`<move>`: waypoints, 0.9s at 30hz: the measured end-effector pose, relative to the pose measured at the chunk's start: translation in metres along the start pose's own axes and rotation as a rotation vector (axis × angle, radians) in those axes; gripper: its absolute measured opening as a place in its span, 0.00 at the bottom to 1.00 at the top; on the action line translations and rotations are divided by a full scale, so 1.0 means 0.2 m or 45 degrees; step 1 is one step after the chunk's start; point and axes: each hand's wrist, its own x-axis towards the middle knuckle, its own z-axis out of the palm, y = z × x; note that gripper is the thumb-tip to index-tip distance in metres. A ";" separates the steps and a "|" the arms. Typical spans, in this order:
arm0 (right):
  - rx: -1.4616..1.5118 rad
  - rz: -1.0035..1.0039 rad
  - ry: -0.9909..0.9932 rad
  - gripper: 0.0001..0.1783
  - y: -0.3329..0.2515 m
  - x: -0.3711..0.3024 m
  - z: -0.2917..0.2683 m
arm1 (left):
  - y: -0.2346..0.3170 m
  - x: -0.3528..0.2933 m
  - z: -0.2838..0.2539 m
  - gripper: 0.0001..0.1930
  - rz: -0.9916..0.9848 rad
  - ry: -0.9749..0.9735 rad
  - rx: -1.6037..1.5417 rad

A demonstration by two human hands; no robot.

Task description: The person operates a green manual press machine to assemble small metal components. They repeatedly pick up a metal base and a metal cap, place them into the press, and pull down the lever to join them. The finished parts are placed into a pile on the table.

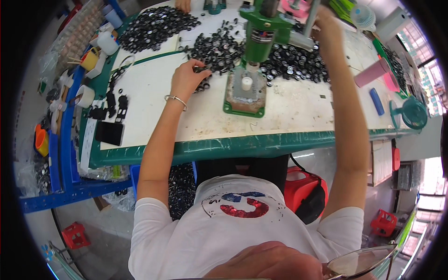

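Note:
My left hand, with a bracelet at the wrist, is at the near-left edge of a heap of small black round parts. Thumb and forefinger are curled together around what looks like one small black part, mostly hidden by the fingers. In front of me stands a green hand press, with a white round piece upright on its metal base plate. To the press's right, my right hand is raised and closed around its metal lever; the fingers are partly hidden and slightly blurred.
More black parts lie right of the press, and another heap sits far left. Beyond it shows another person's hand. A phone lies near left; a pink cylinder, blue object and green fan stand right.

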 end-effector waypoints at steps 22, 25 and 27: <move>-0.077 0.245 -0.341 0.10 0.37 -0.61 0.22 | 0.16 -0.12 0.09 0.15 0.148 -0.030 -1.034; 0.039 0.231 -0.406 0.12 0.26 -0.65 0.35 | 0.22 -0.15 0.11 0.17 0.093 -0.135 -1.136; -0.056 0.044 -0.350 0.11 0.27 -0.67 0.41 | 0.26 -0.17 0.10 0.17 0.043 -0.187 -1.182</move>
